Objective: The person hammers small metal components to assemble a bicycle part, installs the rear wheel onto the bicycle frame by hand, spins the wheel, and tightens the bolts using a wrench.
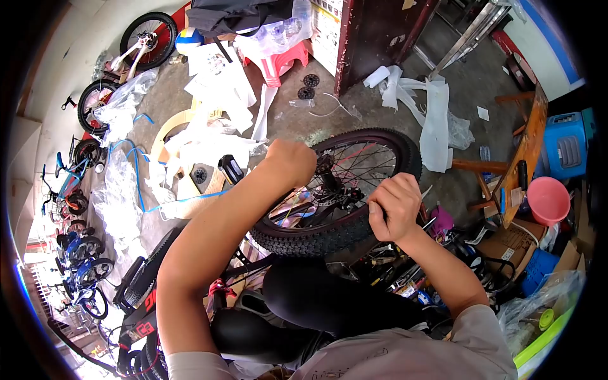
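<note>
A bicycle wheel with a black knobby tyre lies tilted in front of my knees, its spokes and dark hub showing between my hands. At the wheel's upper left, my left hand is closed in a fist. Its fingers curl away from view, so anything inside is hidden. Over the right side of the tyre is my right hand, fingers curled and thumb bent along them. What it grips, if anything, cannot be made out. Near the hub sits a toothed or disc-like part. A red-and-black bicycle frame lies at lower left.
Cardboard and white packing sheets litter the floor at left. A wooden bench, a pink basin and a blue container stand at right. Loose tools lie beside my right leg. Several bicycles line the left side.
</note>
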A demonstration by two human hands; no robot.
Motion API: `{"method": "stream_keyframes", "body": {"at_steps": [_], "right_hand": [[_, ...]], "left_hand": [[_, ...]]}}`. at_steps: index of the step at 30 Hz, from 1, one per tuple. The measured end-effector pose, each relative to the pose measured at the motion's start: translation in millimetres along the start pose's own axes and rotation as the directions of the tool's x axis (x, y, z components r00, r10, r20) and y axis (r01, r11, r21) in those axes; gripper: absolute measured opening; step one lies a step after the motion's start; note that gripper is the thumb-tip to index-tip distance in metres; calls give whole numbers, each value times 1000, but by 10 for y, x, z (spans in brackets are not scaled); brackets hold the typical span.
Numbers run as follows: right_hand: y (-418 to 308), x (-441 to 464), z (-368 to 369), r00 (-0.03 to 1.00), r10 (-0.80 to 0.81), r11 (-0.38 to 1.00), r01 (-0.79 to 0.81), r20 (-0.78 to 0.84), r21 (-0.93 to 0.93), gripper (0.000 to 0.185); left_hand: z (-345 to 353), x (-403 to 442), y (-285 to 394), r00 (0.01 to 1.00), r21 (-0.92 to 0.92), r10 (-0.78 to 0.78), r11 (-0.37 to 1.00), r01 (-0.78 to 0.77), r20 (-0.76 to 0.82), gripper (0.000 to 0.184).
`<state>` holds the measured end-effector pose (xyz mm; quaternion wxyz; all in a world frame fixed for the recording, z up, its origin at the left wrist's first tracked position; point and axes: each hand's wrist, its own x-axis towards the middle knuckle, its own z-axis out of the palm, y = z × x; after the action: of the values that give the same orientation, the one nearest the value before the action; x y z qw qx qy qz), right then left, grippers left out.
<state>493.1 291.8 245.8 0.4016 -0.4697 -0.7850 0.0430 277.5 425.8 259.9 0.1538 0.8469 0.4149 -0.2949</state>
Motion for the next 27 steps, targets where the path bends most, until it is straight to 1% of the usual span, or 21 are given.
{"method": "stream_keyframes", "body": {"at_steps": [5,7,8,10,11,13,14,16,17,18,20,21,24,25,27], "right_hand": [[-6,-14,-4,1000,-8,1000,8,5,-4,15],[-6,-7,-3,1000,-6,1000,6,2,2,15],[-1,-13,-6,1000,-4,1000,4,5,0,15],[18,-8,-2,1000,-4,1000,4,4,-5,15],[26,-9,-2,1000,-1,1000,1,7,0,15],[40,-16,-10,1000,0,1000,0,14,4,15],[46,-17,-14,1000,-1,1000,1,15,6,15],[56,-10,-11,1000,1,1000,-1,15,10,14],[66,-4,-8,1000,-3,1000,3,7,14,14],[77,-1,-7,1000,-8,1000,8,1,18,14],[92,14,-13,1000,-2,1000,2,9,13,14],[68,-4,-20,1000,5,1000,-6,20,11,14],[55,3,-7,1000,1,1000,-2,8,19,14],[55,17,-13,1000,-4,1000,3,9,20,12],[84,4,-16,1000,1,1000,-1,20,25,12]], "left_hand": [[12,25,-15,999,-24,-7,1000,8,39,23],[68,-6,-90,1000,-75,18,997,-19,-21,21],[100,-40,-132,1000,-77,15,997,-17,-20,21],[153,-103,-233,999,-50,20,999,-18,33,23],[217,-115,-288,999,-49,21,999,-20,32,23],[398,-128,-363,998,-131,13,991,-20,-55,26],[483,-145,-365,998,-135,13,991,-20,-54,26],[607,-218,-329,990,-173,-37,985,13,-139,30],[651,-238,-228,980,-109,-144,986,129,-137,25],[661,-250,-191,980,-109,-144,986,129,-136,25],[590,-335,-134,967,-119,-200,976,183,-160,36],[633,-320,-139,952,-100,-199,979,180,-232,49],[662,-296,-205,949,-133,-187,979,157,-255,53],[620,-301,-203,956,-148,-193,975,163,-219,53],[595,-316,-211,959,-151,-190,975,160,-210,53]]}}
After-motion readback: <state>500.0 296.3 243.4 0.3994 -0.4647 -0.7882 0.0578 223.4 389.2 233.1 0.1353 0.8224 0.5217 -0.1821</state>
